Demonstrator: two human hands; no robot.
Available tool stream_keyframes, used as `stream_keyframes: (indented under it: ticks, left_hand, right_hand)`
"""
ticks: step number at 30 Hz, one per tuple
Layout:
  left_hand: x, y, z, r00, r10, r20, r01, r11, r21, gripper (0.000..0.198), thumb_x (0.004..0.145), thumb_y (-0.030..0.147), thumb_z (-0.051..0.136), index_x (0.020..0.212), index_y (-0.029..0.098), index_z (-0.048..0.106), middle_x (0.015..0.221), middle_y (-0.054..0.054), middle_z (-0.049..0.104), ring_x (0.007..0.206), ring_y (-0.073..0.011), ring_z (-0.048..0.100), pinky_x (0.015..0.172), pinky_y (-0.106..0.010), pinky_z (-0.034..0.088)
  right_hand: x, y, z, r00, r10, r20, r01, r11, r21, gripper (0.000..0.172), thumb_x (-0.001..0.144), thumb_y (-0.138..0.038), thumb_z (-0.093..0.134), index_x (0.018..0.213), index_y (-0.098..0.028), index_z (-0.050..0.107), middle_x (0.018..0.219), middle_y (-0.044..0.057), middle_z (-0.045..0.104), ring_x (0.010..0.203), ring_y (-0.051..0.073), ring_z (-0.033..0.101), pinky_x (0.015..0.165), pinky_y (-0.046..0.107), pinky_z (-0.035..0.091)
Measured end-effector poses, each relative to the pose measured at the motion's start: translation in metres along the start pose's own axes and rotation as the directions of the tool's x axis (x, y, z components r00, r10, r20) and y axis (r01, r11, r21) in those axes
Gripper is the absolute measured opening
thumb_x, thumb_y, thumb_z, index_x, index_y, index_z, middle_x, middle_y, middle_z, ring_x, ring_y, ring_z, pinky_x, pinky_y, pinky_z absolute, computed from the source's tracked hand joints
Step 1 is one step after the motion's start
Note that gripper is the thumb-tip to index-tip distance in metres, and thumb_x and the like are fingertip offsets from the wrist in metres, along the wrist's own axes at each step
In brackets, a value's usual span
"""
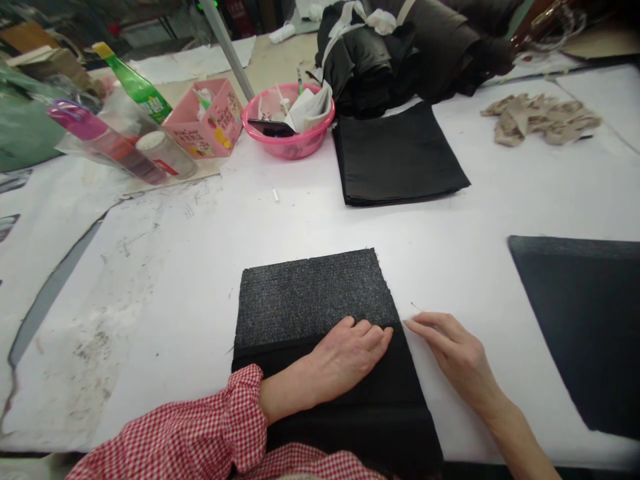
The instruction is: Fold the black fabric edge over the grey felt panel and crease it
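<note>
A dark rectangular fabric piece (310, 300) lies on the white table (175, 267) in front of me, its far part grey and textured, its near part plain black. My left hand (345, 357), in a red checked sleeve, lies flat on the fabric with fingers together, pressing where grey meets black. My right hand (453, 350) rests on the table just right of the fabric's right edge, fingers stretched out, fingertips touching or almost touching that edge. Neither hand holds anything.
A stack of black fabric squares (397, 157) lies further back. A large dark piece (585, 320) is at the right. A pink bowl (289, 123), pink box (205, 120), bottles (135, 87), beige scraps (540, 119) and dark cloth bundles (400, 47) line the back.
</note>
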State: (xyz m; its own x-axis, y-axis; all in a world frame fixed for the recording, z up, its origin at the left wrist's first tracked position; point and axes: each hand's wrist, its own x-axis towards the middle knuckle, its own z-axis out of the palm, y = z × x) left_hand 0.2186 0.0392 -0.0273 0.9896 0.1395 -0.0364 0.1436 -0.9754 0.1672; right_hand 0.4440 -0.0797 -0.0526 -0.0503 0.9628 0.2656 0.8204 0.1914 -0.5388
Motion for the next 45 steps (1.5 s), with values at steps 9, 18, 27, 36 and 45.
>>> stream_keyframes:
  ticks: [9, 18, 27, 36, 45]
  left_hand:
    - [0.000, 0.001, 0.003, 0.999, -0.014, -0.038, 0.013, 1.000, -0.004, 0.035, 0.104, 0.016, 0.030, 0.137, 0.007, 0.038, 0.099, -0.006, 0.052, 0.088, -0.0198, 0.049, 0.069, -0.036, 0.041]
    - [-0.013, -0.001, 0.004, 0.997, -0.009, -0.076, 0.009, 1.000, 0.003, 0.037, 0.103, 0.015, 0.036, 0.139, 0.004, 0.036, 0.107, -0.010, 0.055, 0.092, -0.0204, 0.052, 0.073, -0.035, 0.041]
    - [-0.019, -0.002, 0.002, 0.995, -0.014, -0.101, 0.015, 1.000, 0.007, 0.035, 0.103, 0.016, 0.037, 0.137, 0.005, 0.040, 0.108, -0.010, 0.056, 0.094, -0.0207, 0.053, 0.076, -0.035, 0.042]
    - [-0.064, -0.014, -0.002, 0.993, -0.105, -0.057, 0.104, 0.994, -0.025, 0.037, 0.100, 0.013, 0.045, 0.136, 0.012, 0.043, 0.123, -0.012, 0.054, 0.109, -0.0225, 0.051, 0.089, -0.037, 0.042]
    - [-0.093, -0.013, 0.005, 0.971, -0.206, -0.119, 0.187, 0.970, -0.153, 0.035, 0.093, 0.007, 0.054, 0.126, 0.018, 0.054, 0.121, -0.008, 0.054, 0.116, -0.0234, 0.048, 0.097, -0.040, 0.042]
  right_hand:
    - [-0.010, -0.024, 0.020, 0.998, 0.062, 0.027, -0.053, 0.969, -0.240, 0.051, 0.097, -0.009, 0.043, 0.140, -0.035, 0.048, 0.128, 0.007, 0.055, 0.115, 0.024, 0.053, 0.098, 0.045, 0.046]
    - [-0.017, -0.026, 0.017, 0.997, 0.081, -0.014, -0.082, 0.958, -0.275, 0.056, 0.096, -0.005, 0.038, 0.143, -0.033, 0.045, 0.132, 0.008, 0.055, 0.118, 0.025, 0.054, 0.100, 0.046, 0.048]
    - [-0.012, -0.039, 0.028, 0.997, 0.064, -0.035, -0.072, 0.928, -0.367, 0.055, 0.095, -0.004, 0.044, 0.141, -0.034, 0.048, 0.131, 0.008, 0.055, 0.120, 0.027, 0.052, 0.103, 0.051, 0.044]
    - [-0.025, -0.030, 0.022, 0.981, 0.160, -0.110, -0.187, 0.932, -0.312, 0.044, 0.096, -0.010, 0.041, 0.132, -0.031, 0.056, 0.128, 0.007, 0.056, 0.118, 0.027, 0.052, 0.099, 0.051, 0.047]
    - [0.019, -0.042, 0.012, 0.991, 0.132, -0.023, -0.133, 0.969, -0.207, 0.012, 0.097, -0.034, 0.054, 0.097, -0.024, 0.061, 0.097, 0.005, 0.063, 0.093, 0.024, 0.056, 0.081, 0.041, 0.048]
